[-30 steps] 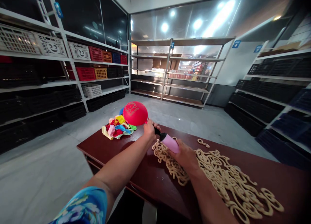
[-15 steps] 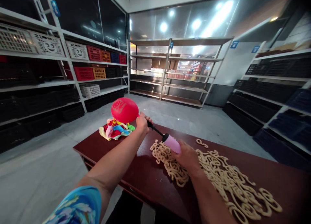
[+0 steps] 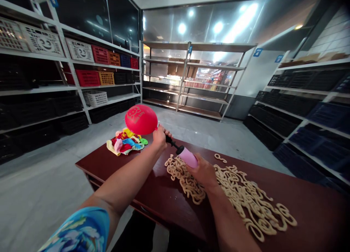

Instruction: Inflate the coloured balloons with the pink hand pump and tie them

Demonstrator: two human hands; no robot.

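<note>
A red inflated balloon [image 3: 140, 119] with a printed figure hangs over the left end of the table, its neck at my left hand [image 3: 160, 138]. That hand is closed around the neck and the black end of a balloon pump. My right hand [image 3: 202, 170] grips the pink barrel of the balloon pump [image 3: 188, 157], above the tabletop. A short length of black rod shows between the barrel and my left hand. Below the balloon lies a pile of limp, colourful balloons [image 3: 128, 144]. How my left fingers meet the neck is partly hidden.
Beige, curly, rope-like pieces [image 3: 246, 193] cover much of the dark red table [image 3: 155, 197], under and right of the pump. One small piece [image 3: 220, 158] lies apart near the far edge. Shelves with crates [image 3: 90, 78] stand left, right and behind.
The pink barrel has come nearer my left hand, and less black rod shows. The red balloon looks slightly larger. My view has shifted a little to the right.
</note>
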